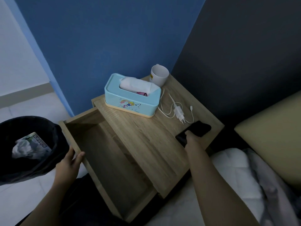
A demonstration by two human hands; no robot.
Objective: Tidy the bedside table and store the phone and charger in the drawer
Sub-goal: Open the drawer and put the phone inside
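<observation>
The wooden bedside table (146,132) has its drawer (104,157) pulled wide out, and the drawer holds nothing. My left hand (70,162) rests on the drawer's front edge, fingers curled over it. A black phone (197,129) lies near the table's right front corner, and my right hand (191,137) is closed on its near end. A white charger (179,113) with a looped cable (164,106) lies just behind the phone.
A light blue tissue box (132,95) and a white mug (158,75) stand at the back of the table against the blue wall. A black-lined bin (31,149) with rubbish sits on the floor to the left. The bed with a white duvet (244,176) borders the right.
</observation>
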